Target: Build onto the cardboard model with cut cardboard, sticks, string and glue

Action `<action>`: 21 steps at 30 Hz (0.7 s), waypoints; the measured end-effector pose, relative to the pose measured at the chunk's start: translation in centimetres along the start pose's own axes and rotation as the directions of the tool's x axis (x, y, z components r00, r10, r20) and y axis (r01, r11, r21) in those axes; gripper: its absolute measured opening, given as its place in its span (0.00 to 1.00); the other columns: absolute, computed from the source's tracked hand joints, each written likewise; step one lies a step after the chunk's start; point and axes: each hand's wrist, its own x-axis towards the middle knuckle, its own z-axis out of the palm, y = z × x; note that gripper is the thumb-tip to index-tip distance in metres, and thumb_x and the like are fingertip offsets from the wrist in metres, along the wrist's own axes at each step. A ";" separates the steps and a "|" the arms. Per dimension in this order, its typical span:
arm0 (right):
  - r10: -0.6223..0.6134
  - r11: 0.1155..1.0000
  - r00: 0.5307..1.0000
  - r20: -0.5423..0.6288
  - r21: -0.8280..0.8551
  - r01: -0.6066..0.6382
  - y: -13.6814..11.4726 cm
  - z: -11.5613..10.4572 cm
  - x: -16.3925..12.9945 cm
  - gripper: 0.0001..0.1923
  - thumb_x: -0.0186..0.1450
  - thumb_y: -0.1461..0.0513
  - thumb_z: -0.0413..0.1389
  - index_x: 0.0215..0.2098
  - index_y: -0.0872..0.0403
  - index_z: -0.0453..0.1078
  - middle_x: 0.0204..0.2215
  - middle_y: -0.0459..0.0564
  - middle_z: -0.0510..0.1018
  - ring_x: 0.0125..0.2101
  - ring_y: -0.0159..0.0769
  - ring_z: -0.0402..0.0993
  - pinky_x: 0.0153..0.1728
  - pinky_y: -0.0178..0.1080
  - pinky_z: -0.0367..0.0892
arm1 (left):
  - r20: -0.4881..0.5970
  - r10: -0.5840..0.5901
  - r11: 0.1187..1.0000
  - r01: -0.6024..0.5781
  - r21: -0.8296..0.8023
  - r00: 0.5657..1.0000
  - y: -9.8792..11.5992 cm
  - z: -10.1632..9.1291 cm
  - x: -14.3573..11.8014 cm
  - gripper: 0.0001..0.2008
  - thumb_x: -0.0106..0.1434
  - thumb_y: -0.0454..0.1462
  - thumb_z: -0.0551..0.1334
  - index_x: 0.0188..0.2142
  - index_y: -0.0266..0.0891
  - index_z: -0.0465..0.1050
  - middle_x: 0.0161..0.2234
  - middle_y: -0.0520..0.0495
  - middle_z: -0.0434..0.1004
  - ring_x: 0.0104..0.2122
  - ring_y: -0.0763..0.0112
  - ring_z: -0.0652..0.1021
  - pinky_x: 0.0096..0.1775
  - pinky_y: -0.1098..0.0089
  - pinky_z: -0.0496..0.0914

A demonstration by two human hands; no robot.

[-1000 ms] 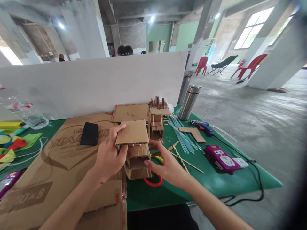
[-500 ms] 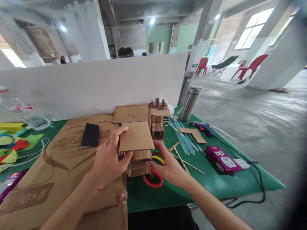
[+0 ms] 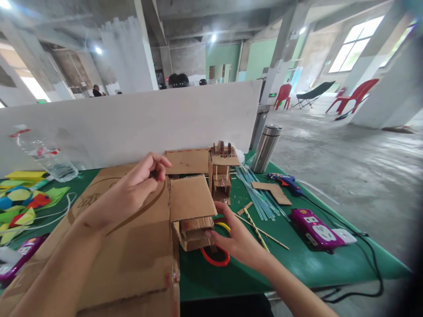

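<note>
A small cardboard box (image 3: pixel 193 198) with a flat square top and an opening at its front stands at the edge of a large flattened carton (image 3: pixel 135 246). My right hand (image 3: pixel 234 235) grips the box's right side, thumb at the front opening and fingers behind. My left hand (image 3: pixel 140 182) hangs above the carton, left of the box and apart from it. Its fingers are loosely curled, with a gap to the thumb and nothing visible in them. Scissors with a red and yellow handle (image 3: pixel 216 263) lie partly hidden beside the box.
Behind the box stands a cardboard model with wheels on top (image 3: pixel 223 160). On the right are clear glue sticks (image 3: pixel 261 198), a blue glue gun (image 3: pixel 287 182), a purple power strip (image 3: pixel 315 231) and a steel flask (image 3: pixel 267 149). A plastic bottle (image 3: pixel 54 160) leans at left.
My left hand has let go of the box and moved up and left, now covering where the black phone lay. My right hand stays on the box. The view has shifted slightly.
</note>
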 end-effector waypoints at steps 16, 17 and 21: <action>-0.076 0.992 0.996 0.045 -0.096 0.080 0.3 -1.4 -1.2 0.41 0.60 0.55 0.65 0.65 0.48 0.52 0.66 0.56 0.59 0.65 0.51 0.55 0.65 0.56 0.54 | 0.119 0.223 0.940 -0.182 -0.289 0.967 1.7 4.2 4.7 0.16 0.66 0.27 0.49 0.49 0.43 0.66 0.40 0.46 0.71 0.44 0.67 0.76 0.51 0.56 0.75; -0.118 0.989 0.992 0.037 -0.087 0.121 0.2 -1.6 -1.3 0.40 0.61 0.53 0.65 0.66 0.47 0.52 0.67 0.56 0.57 0.66 0.52 0.53 0.65 0.56 0.53 | 0.124 0.223 0.941 -0.180 -0.288 0.967 1.7 4.4 4.6 0.16 0.67 0.27 0.49 0.49 0.44 0.65 0.41 0.46 0.70 0.44 0.67 0.76 0.52 0.56 0.75; -0.294 0.955 0.933 -0.209 -0.027 0.295 -1.4 -2.6 -0.6 0.23 0.70 0.52 0.54 0.61 0.44 0.59 0.61 0.54 0.65 0.61 0.46 0.62 0.60 0.50 0.61 | 0.109 0.248 0.939 -0.211 -0.273 0.963 1.4 5.0 4.7 0.16 0.68 0.28 0.48 0.52 0.44 0.62 0.43 0.46 0.69 0.45 0.69 0.76 0.53 0.59 0.75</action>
